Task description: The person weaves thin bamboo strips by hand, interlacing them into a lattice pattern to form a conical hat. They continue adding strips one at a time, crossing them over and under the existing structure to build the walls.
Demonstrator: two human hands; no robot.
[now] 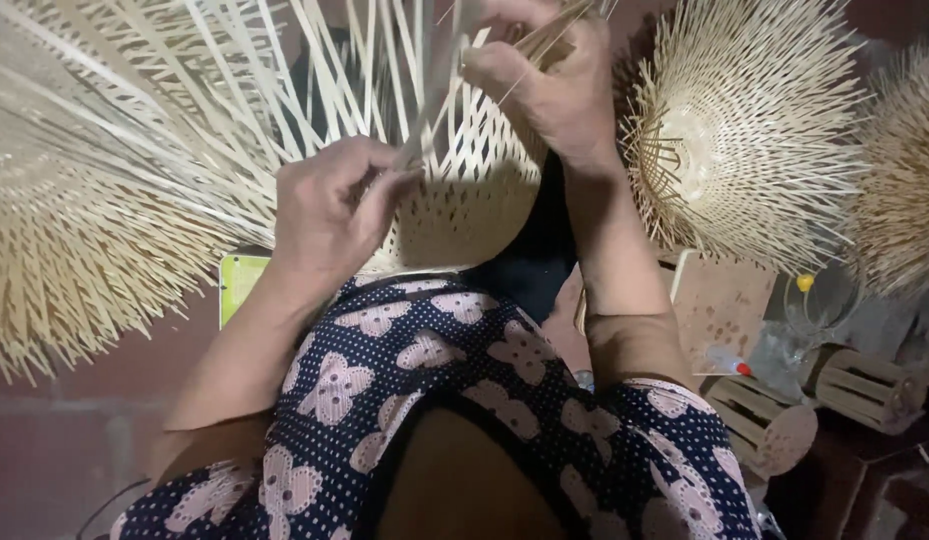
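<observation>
— What sat nearest the camera?

— A dark dress [484, 400] with pale flowers, right under the lens. Beyond it, on the lap, stood a half-woven bamboo basket [464, 200], woven base toward the person, its loose strips fanning up and away, so its long axis ran away from the body.

— And the hands?

— The left hand [329, 215] was closed narrowly, pinching one strip [424, 110] at the basket's side. The right hand [544, 80] was curled tight on a few strips near the top.

— What else lay around?

— Two more unfinished baskets [744, 130] to the right, bristling with loose ends, and a big spray of strips [94, 190] on the left. Two small slatted wooden drums [859, 385] lay on the floor.
</observation>
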